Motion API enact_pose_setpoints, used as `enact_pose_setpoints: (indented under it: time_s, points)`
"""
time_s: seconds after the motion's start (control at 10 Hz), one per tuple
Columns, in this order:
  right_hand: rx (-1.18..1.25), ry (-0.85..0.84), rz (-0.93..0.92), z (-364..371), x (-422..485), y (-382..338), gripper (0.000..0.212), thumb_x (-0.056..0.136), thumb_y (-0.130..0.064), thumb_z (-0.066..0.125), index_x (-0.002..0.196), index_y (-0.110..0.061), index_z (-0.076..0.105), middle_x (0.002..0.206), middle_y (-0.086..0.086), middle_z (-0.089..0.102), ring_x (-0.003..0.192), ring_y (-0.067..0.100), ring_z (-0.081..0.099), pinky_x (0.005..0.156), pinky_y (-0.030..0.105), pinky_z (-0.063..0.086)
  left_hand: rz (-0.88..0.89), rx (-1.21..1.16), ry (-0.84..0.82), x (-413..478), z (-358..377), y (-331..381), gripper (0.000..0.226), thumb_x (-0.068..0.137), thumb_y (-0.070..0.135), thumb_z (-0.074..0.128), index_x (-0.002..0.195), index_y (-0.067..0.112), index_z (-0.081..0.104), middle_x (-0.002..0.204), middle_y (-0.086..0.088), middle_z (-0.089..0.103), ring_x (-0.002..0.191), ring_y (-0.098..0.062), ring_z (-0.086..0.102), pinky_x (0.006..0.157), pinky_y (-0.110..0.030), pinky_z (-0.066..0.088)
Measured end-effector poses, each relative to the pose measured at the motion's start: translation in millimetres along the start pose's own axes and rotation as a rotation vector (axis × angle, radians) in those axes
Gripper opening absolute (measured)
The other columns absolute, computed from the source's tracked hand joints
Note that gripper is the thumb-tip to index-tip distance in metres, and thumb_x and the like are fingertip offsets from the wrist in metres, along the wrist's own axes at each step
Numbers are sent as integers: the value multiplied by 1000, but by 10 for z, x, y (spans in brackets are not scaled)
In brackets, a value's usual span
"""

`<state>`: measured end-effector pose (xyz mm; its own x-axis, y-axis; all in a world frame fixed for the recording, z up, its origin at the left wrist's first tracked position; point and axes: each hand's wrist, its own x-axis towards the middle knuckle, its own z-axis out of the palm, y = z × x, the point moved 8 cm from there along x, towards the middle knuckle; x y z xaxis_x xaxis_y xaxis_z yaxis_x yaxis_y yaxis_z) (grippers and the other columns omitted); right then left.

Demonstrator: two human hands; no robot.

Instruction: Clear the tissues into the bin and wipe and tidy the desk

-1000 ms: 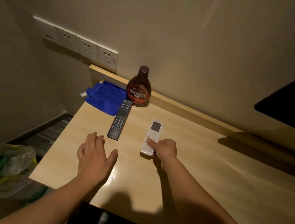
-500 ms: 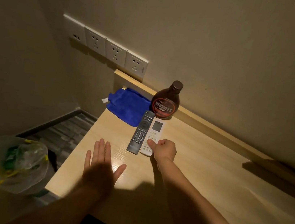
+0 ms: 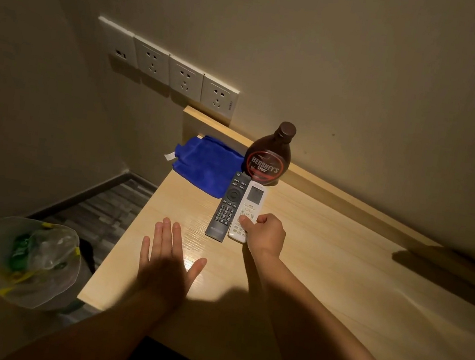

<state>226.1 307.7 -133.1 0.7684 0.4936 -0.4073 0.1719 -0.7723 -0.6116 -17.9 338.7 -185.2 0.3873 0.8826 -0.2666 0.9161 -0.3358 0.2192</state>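
My right hand (image 3: pixel 264 233) grips the near end of a white remote (image 3: pixel 250 206), which lies on the wooden desk (image 3: pixel 324 268) flush against the right side of a black remote (image 3: pixel 227 206). Both point at a brown syrup bottle (image 3: pixel 268 155) by the back ledge. A blue cloth (image 3: pixel 206 161) lies folded at the desk's far left corner. My left hand (image 3: pixel 169 257) rests flat on the desk with fingers spread, holding nothing. A bin lined with a clear bag (image 3: pixel 23 259) stands on the floor left of the desk. No tissues show on the desk.
A row of wall sockets (image 3: pixel 169 71) sits above the desk's left end. The desk's left edge drops to a dark tiled floor (image 3: pixel 103 213). A raised wooden ledge (image 3: pixel 350 195) runs along the wall. A dark shadow crosses the desk at far right.
My right hand slid the white remote left until it lay beside the black remote. My left hand drew back toward the near edge and flattened.
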Motion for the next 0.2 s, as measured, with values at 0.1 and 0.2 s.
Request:
enact_pose_setpoints:
  time_s: [0.1,0.2]
  points:
    - [-10,-21,-62,-56,-65,69,52,87,-42,80,119,-5,64,109,7,69,90,20,58,73,29,39,-8,46,-50,5,-75,-2,103,93,80,21,164,6,14,171,-20,8,159,-36,13,126,-56,17]
    - [-98,-26,-160,-214,-284,185,57,88,-44,78,130,-8,62,117,6,66,98,19,59,77,30,42,-47,-84,-174,-5,-133,-39,100,93,82,11,163,15,-17,168,-10,-29,156,-27,-25,128,-51,-7]
